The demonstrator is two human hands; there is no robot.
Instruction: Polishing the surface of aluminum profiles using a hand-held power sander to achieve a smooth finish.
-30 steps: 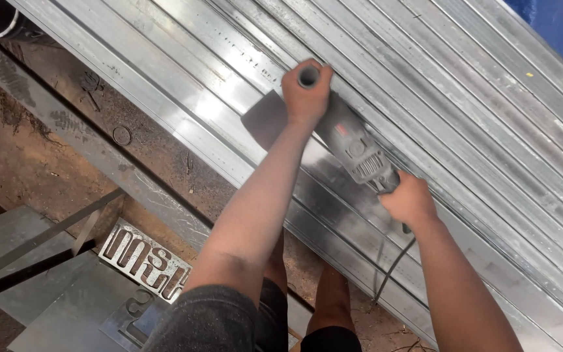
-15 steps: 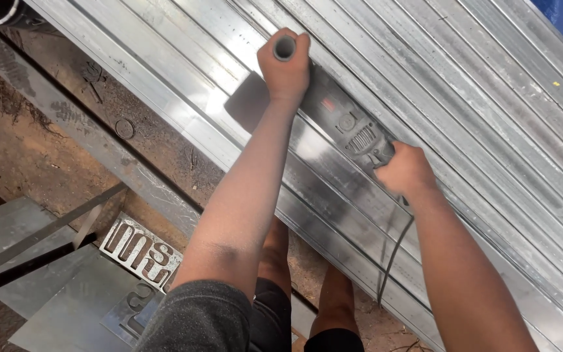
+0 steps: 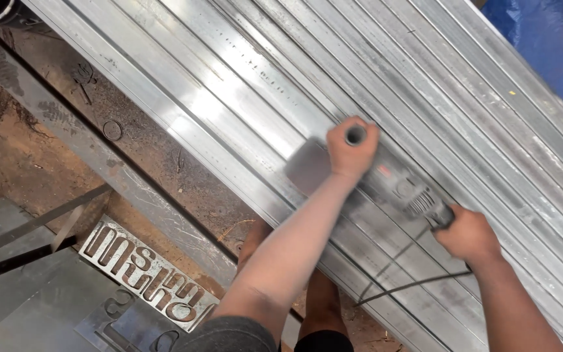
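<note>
An angle grinder (image 3: 395,186) is held with both hands on a bank of long metal rails (image 3: 242,72) that run from the far left to the near right. The left hand (image 3: 352,148) is clenched round the side handle, whose round end is seen between thumb and fingers; the right hand (image 3: 467,236) is closed round the rear of the body, where the cord (image 3: 405,283) leaves and loops down toward the near side. The grinder's blurred head (image 3: 309,171) lies flat against a rail just left of the left hand. Compared with the pictures of a second and half a second ago, both hands and the tool are placed lower and further right in the view, and more of the rails' far-left run is shown; the grip itself is unchanged. Since the whole scene has shifted together, much of this may be put down to head movement, and it cannot be told how far the tool has travelled along the rail. The work is judged to be a steady pass along the rail surface, with contact kept. Below the rails, bare dusty ground (image 3: 27,143) is seen, and at the near left a cut-out metal plate (image 3: 148,277) lies among grey sheets (image 3: 8,225). The person's legs (image 3: 324,306) are glimpsed under the rails.
</note>
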